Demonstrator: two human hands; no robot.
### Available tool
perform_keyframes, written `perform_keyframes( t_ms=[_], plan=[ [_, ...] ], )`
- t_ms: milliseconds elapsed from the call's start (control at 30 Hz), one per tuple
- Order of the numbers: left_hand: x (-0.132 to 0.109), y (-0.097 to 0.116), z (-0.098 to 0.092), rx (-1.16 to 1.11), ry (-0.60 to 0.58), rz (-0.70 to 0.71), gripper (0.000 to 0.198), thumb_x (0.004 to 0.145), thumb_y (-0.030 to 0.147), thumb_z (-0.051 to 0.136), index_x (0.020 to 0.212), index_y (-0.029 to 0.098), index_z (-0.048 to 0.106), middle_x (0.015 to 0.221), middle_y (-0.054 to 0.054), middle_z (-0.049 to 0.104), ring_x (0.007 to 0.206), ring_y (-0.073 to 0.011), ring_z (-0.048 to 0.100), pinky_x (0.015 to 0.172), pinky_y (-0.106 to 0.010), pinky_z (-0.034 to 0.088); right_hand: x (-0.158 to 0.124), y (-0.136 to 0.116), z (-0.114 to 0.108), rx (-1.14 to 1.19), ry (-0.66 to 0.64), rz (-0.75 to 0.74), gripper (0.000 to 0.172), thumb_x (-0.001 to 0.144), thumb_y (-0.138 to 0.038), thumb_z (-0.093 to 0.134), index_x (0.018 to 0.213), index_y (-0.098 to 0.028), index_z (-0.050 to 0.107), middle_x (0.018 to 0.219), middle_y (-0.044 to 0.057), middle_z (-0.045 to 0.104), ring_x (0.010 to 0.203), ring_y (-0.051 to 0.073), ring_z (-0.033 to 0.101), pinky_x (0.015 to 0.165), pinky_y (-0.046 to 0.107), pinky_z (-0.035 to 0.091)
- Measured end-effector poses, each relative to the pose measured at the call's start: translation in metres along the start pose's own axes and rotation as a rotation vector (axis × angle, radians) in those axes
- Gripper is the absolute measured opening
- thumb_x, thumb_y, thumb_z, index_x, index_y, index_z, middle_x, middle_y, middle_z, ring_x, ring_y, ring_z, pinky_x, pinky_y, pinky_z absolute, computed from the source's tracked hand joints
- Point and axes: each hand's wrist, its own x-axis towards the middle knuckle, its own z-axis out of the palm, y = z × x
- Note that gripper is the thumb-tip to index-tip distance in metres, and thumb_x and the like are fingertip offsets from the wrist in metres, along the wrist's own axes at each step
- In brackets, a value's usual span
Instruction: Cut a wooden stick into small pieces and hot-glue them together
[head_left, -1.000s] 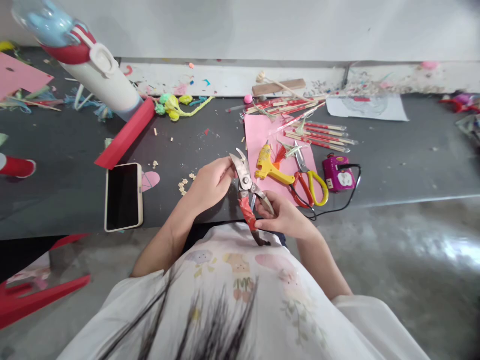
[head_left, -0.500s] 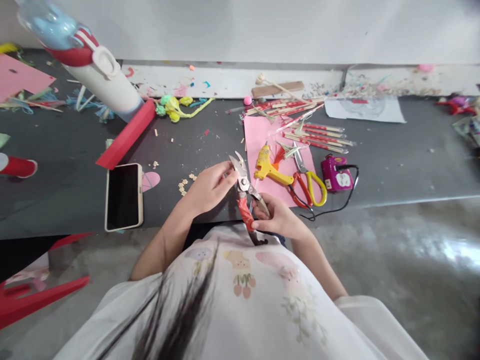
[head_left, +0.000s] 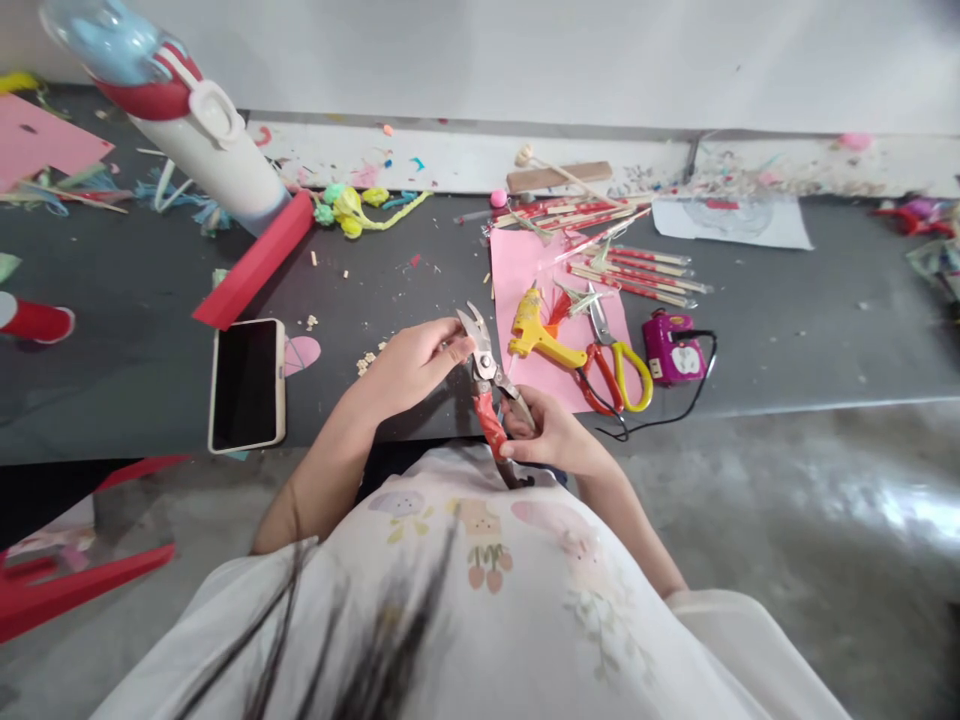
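Observation:
My right hand is wrapped round the handles of a pair of pruning shears, one handle bound in red tape. The jaws stand apart and point away from me. At their left side is my left hand, thumb and fingers pinched together by the blade; whatever they hold is hidden. On the grey table, small pale cut pieces lie in a little pile just beyond my left hand. A yellow glue gun rests on pink paper to the right of the shears, beside scissors with red and yellow handles.
Left stand a phone, a red folded strip and a tall bottle. Toward the back lie yellow yarn and wrapped sticks. A purple box with a black cord sits right, near the table's front edge.
The view has shifted slightly. My left hand has edged a little with its wrist higher, covering part of the small pieces. Both hands keep their places on the shears.

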Motion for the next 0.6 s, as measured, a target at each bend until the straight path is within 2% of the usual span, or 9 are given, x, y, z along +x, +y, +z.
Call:
perform_keyframes(
  t_ms=[200, 433, 600],
  plan=[
    [0.0002, 0.0029, -0.0013, 0.067, 0.018, -0.015, 0.041, 0.093, 0.053, 0.040, 0.093, 0.018, 0.062, 0.087, -0.003, 0.069, 0.077, -0.0169, 0.061, 0.068, -0.027, 0.041, 0.0010, 0.0037, -0.0020, -0.016, -0.011, -0.013, 0.051, 0.061, -0.041, 0.084, 0.088, -0.021, 0.046, 0.065, -0.010, 0.030, 0.055, 0.006, 0.023, 0.049, 0.023, 0.019],
    [0.0006, 0.0053, -0.0013, 0.080, 0.017, -0.016, 0.039, 0.094, 0.050, 0.041, 0.096, 0.019, 0.064, 0.085, -0.002, 0.069, 0.073, -0.0147, 0.059, 0.066, -0.025, 0.039, 0.0010, 0.0073, -0.0027, 0.005, -0.027, -0.012, 0.051, 0.062, -0.040, 0.084, 0.091, -0.020, 0.047, 0.065, -0.010, 0.030, 0.055, 0.006, 0.024, 0.049, 0.023, 0.020],
    [-0.0014, 0.0082, -0.0014, 0.090, 0.043, -0.029, 0.038, 0.093, 0.051, 0.043, 0.092, 0.018, 0.063, 0.083, -0.002, 0.068, 0.071, -0.0150, 0.059, 0.065, -0.025, 0.038, 0.0011, 0.0094, -0.0016, 0.013, -0.045, -0.008, 0.057, 0.064, -0.042, 0.082, 0.101, -0.020, 0.045, 0.064, -0.011, 0.035, 0.054, 0.006, 0.028, 0.050, 0.023, 0.023]
  ],
)
